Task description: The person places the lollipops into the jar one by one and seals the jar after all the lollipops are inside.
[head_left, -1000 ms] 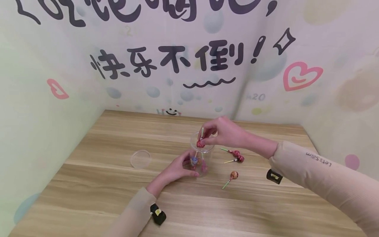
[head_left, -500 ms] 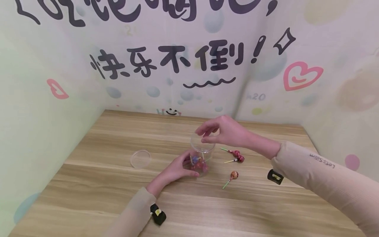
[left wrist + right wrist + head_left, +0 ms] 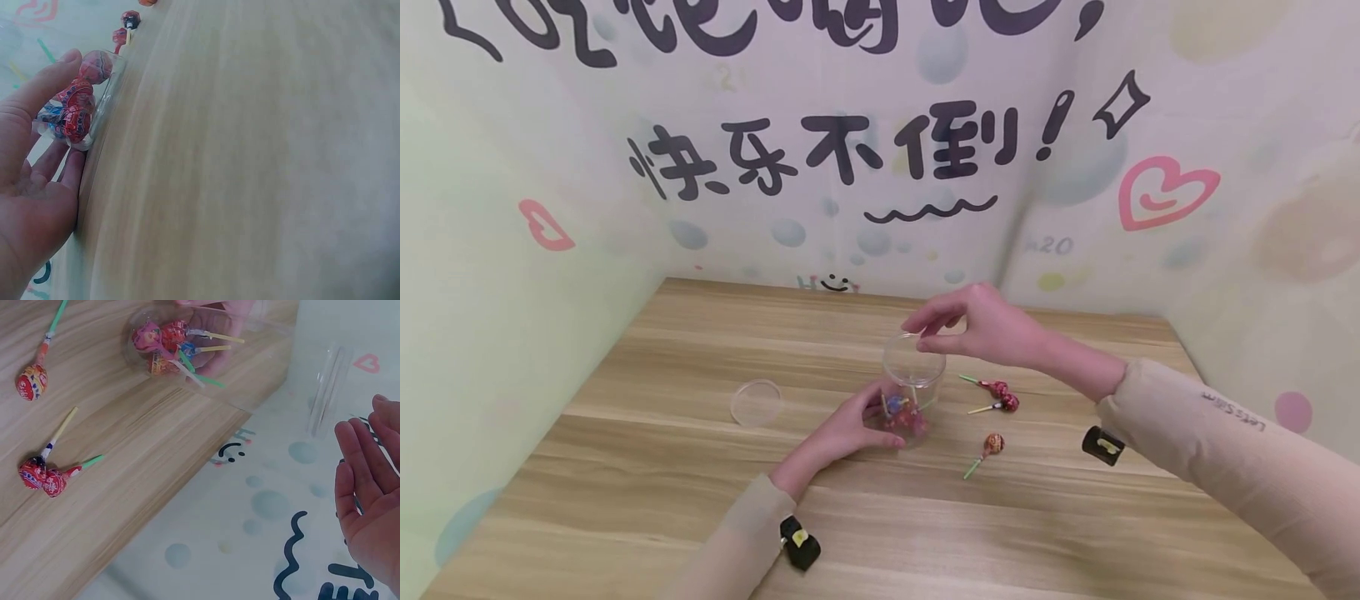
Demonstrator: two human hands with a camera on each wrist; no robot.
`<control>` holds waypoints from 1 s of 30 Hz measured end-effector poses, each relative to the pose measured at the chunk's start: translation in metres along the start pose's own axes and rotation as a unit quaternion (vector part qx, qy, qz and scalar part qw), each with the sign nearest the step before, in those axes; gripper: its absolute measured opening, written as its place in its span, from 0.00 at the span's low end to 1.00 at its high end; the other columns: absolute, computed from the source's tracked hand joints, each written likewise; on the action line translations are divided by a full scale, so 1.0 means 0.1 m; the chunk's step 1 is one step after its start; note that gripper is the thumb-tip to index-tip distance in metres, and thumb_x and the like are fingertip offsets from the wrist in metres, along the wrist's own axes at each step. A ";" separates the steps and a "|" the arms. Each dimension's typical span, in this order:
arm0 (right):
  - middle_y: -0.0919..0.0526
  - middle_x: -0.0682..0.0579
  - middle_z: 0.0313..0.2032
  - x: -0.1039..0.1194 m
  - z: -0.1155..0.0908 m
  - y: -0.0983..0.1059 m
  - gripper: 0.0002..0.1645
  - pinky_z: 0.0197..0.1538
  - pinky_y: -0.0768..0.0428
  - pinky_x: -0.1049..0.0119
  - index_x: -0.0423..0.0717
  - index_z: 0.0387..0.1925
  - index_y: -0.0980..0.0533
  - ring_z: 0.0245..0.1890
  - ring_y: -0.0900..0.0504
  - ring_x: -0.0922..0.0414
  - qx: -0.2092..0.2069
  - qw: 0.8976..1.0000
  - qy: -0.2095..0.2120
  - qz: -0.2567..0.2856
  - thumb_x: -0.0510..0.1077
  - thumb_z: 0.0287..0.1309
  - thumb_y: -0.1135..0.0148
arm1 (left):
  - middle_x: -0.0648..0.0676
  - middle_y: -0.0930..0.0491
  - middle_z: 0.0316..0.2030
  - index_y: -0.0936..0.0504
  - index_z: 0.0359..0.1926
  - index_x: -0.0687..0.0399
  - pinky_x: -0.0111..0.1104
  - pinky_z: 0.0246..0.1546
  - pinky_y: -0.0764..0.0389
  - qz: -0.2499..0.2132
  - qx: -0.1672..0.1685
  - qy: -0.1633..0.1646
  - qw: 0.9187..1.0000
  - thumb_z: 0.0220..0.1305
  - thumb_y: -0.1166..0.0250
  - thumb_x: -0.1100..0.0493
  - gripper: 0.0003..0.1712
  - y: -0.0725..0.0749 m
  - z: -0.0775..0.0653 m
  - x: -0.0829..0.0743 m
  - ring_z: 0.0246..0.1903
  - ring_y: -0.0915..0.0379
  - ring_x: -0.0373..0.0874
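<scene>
A clear plastic jar [image 3: 931, 390] stands upright on the table, with several wrapped lollipops [image 3: 178, 347] gathered at its bottom, sticks pointing up. My left hand [image 3: 846, 429] holds the jar low on its left side, thumb in front and fingers behind; the left wrist view shows the thumb [image 3: 53, 81] against the wall. Just over the jar's mouth hovers my right hand [image 3: 996, 329], its fingers loosely bent and nothing between them. To the right of the jar lie an orange-wrapped lollipop [image 3: 993, 443] and two red-wrapped lollipops [image 3: 1009, 403] side by side.
A round clear lid [image 3: 756, 403] lies flat on the wooden table [image 3: 662, 483], left of the jar. Behind the table rises a wall [image 3: 820, 242] printed with lettering and bubbles. Each sleeve carries a black wrist camera [image 3: 1103, 446].
A red lollipop that my right hand pinched at the jar's mouth has dropped inside. The empty right hand has since shifted slightly up and right. My left hand stays put on the jar.
</scene>
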State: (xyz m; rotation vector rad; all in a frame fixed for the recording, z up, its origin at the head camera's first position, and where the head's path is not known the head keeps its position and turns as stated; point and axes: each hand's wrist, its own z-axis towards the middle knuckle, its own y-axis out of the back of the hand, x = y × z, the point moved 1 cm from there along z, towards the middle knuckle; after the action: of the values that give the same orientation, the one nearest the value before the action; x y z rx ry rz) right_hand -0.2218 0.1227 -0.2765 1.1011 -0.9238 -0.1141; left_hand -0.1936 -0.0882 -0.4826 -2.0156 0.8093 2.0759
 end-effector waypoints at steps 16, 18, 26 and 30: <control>0.11 0.59 0.41 -0.24 -0.18 0.26 0.12 0.44 0.17 0.72 0.54 0.44 0.15 0.38 0.16 0.66 -0.086 0.996 -0.027 -0.011 0.42 0.57 0.29 | 0.59 0.33 0.70 0.41 0.74 0.50 0.49 0.72 0.34 0.000 -0.005 0.005 1.000 0.50 0.22 0.57 0.54 -0.01 -0.02 -0.02 0.69 0.35 0.58; 0.11 0.58 0.40 -0.31 -0.20 0.27 0.12 0.43 0.18 0.74 0.54 0.44 0.15 0.37 0.16 0.67 -0.095 0.995 -0.029 -0.014 0.42 0.57 0.29 | 0.59 0.33 0.70 0.41 0.74 0.50 0.48 0.72 0.34 -0.001 -0.005 0.005 1.000 0.50 0.22 0.58 0.54 -0.01 -0.02 -0.02 0.69 0.35 0.58; 0.10 0.54 0.38 -0.66 -0.25 0.23 0.11 0.41 0.18 0.72 0.49 0.43 0.15 0.37 0.16 0.63 -0.099 0.993 -0.041 -0.058 0.41 0.57 0.29 | 0.60 0.34 0.70 0.42 0.75 0.51 0.47 0.72 0.34 -0.002 -0.004 0.004 1.000 0.50 0.22 0.59 0.54 -0.02 -0.01 0.00 0.69 0.35 0.58; 0.10 0.53 0.38 -0.85 -0.27 0.17 0.12 0.42 0.15 0.65 0.46 0.44 0.15 0.38 0.15 0.59 -0.077 0.991 -0.033 -0.109 0.41 0.57 0.30 | 0.59 0.34 0.70 0.43 0.75 0.50 0.48 0.72 0.33 -0.002 -0.004 0.003 1.000 0.51 0.22 0.58 0.54 -0.01 -0.01 0.00 0.69 0.35 0.58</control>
State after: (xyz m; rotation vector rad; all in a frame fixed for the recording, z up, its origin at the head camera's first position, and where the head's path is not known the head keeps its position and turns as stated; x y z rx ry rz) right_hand -0.2633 0.1926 -0.3161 1.0556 -0.8371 -0.3974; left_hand -0.1921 -0.0879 -0.4825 -2.0263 0.7986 2.0747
